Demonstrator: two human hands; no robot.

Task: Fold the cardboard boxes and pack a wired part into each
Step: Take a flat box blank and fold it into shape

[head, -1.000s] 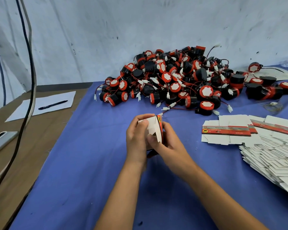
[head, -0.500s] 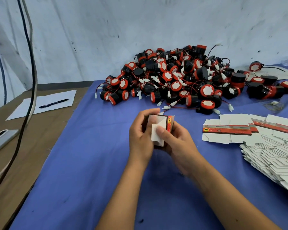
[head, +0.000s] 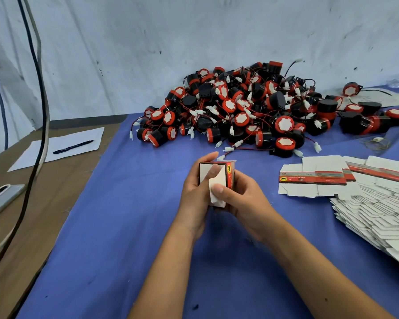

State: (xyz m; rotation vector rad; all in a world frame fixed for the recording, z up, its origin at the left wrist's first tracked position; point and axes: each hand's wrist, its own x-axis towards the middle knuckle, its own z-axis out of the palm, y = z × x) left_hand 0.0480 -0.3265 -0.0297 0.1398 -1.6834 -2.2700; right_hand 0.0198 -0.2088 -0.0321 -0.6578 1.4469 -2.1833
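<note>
I have the little cardboard box up off the blue cloth, over the middle of the tabletop, with its open end tipped toward me. My left hand is wrapped round its left side, fingers curled over the top edge and thumb lying inside the mouth; my right hand cups the red printed side, and its thumb presses a white flap inward. That flap is only half folded, and this is where I judge it could slip: if my right thumb pushes before the left thumb is out of the mouth, the flap could crease crooked or bend at the wrong line, and the end will not lock. Squeezing too hard with both palms could also flatten the thin walls out of square, and then a part would jam going in. The heap of wired parts lies toward the far edge, just beyond the box, and their loose leads and white plugs reach close; lifting one out could drag its neighbours along. The flat box blanks are fanned along the right edge, where my right forearm could nudge them.
</note>
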